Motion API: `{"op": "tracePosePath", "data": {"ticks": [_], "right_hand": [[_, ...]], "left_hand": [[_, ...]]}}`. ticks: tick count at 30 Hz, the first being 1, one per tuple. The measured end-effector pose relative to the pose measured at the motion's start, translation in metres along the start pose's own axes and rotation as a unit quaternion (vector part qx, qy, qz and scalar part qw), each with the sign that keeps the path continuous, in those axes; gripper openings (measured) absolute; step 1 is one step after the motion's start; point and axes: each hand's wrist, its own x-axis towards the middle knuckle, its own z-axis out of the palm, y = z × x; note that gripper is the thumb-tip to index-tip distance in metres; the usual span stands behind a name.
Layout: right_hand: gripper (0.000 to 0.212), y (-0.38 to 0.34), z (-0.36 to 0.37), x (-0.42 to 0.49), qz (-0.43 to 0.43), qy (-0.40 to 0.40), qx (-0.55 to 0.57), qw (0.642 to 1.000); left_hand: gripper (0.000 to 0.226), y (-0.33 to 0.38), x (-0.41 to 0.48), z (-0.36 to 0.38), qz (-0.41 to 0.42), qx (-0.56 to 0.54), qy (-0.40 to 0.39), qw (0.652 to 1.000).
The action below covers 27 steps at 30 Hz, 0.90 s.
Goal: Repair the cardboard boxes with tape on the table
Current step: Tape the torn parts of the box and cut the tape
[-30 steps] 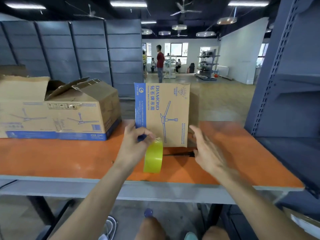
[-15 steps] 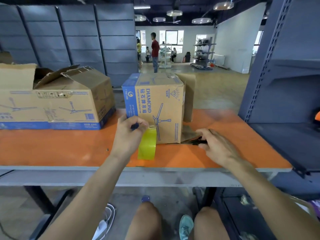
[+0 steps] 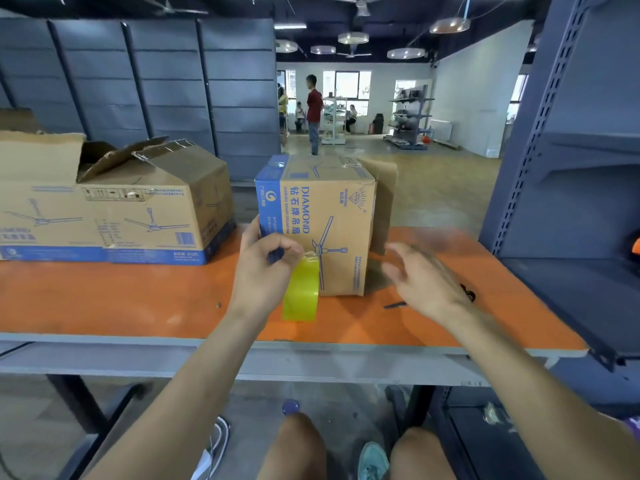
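A small cardboard box printed DIMAOND with a fan drawing stands upright in the middle of the orange table, one flap hanging open on its right side. My left hand grips a yellow-green tape roll in front of the box's lower left corner. My right hand hovers, blurred, right of the box with fingers spread and nothing in it. Black scissors lie on the table under that hand, partly hidden. A larger box with torn open flaps sits at the left.
Grey metal shelving stands close on the right, its lower shelf level with the table edge. Grey panels form a wall behind the table. People stand far off in the aisle. My knees and a teal shoe show below the table's front edge.
My right hand has lifted off the scissors, which now lie on the table, and hovers open beside the box. The left hand still holds the tape roll at the box's lower left corner.
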Motion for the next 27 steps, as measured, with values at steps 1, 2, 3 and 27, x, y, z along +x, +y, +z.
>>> {"op": "tracePosePath", "data": {"ticks": [1,2,3,27], "right_hand": [[0.054,-0.013,-0.001,0.002,-0.017,0.013,0.045,0.999],[0.062,-0.026,-0.003,0.005,-0.032,0.022,0.091,0.995],[0.066,-0.040,-0.006,0.006,-0.041,0.035,0.129,0.990],[0.023,-0.073,-0.034,0.001,-0.070,0.236,0.246,0.937]], "left_hand": [[0.010,0.005,0.001,-0.001,0.002,-0.014,0.002,1.000],[0.010,0.009,0.004,-0.002,0.007,-0.027,0.004,1.000],[0.012,0.014,0.007,-0.004,0.012,-0.038,0.004,0.999],[0.020,0.059,0.000,-0.021,0.090,0.027,-0.018,0.995]]}}
